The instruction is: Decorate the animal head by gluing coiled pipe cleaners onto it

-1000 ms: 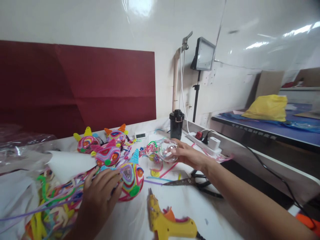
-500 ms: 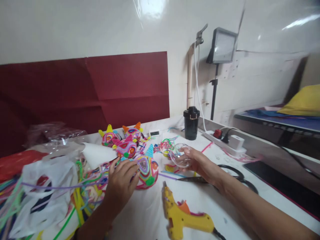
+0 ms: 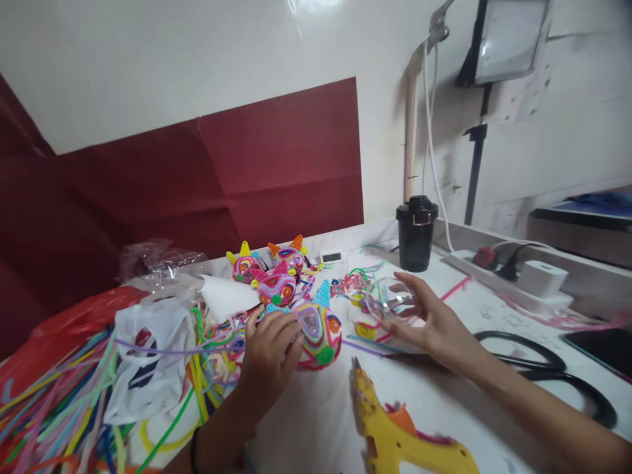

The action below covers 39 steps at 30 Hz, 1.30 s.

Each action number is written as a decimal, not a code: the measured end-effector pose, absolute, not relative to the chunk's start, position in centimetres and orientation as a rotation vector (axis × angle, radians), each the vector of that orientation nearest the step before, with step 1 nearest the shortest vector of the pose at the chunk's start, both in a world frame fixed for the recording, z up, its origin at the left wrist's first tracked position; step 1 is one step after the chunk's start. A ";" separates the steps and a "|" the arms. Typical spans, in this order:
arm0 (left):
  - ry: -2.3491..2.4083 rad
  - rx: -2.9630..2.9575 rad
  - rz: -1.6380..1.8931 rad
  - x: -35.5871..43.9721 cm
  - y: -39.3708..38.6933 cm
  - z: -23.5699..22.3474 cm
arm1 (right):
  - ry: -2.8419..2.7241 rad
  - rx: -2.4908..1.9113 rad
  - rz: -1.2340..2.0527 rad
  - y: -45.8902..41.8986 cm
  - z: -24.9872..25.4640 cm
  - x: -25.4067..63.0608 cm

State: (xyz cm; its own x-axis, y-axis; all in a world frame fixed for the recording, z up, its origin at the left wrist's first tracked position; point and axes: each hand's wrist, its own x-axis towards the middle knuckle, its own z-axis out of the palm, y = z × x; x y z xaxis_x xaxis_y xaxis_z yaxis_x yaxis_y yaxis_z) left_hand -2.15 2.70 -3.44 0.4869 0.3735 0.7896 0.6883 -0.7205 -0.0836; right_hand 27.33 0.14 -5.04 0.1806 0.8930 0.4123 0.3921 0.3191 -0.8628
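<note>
Here, right hand (image 3: pixel 427 319) holding 1 clear ball (image 3: pixel 390 299), left hand (image 3: pixel 271 342) at striped ornament (image 3: pixel 320 337), grip unclear, lidded cup (image 3: pixel 415 240), contents hidden

My right hand (image 3: pixel 424 319) drawn back from the bottle (image 3: pixel 416 240), now crossing the scissors' (image 3: pixel 538 375) middle, the clear ball (image 3: pixel 382 303) carried along in my grasp, my view swung left, more pipe cleaners (image 3: pixel 64 398) and the red bag (image 3: pixel 83 313) showing on that side.

The table (image 3: pixel 306 421) bears scissors (image 3: pixel 548 375) and possibly a phone (image 3: pixel 603 350).
</note>
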 end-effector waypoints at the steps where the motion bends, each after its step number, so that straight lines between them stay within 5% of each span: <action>1: -0.890 -2.356 -1.107 -2.2 2.7 -3.4 | -1.471 -1.289 0.440 0.1 -5.3 27.4; 10: -0.817 -2.351 -1.128 -2.2 2.7 -3.3 | -1.899 -1.179 -0.464 0.0 -6.6 28.4; 39: -0.766 -2.299 -0.952 -2.4 3.5 -3.0 | -2.083 -1.174 -0.479 -1.4 -4.7 26.9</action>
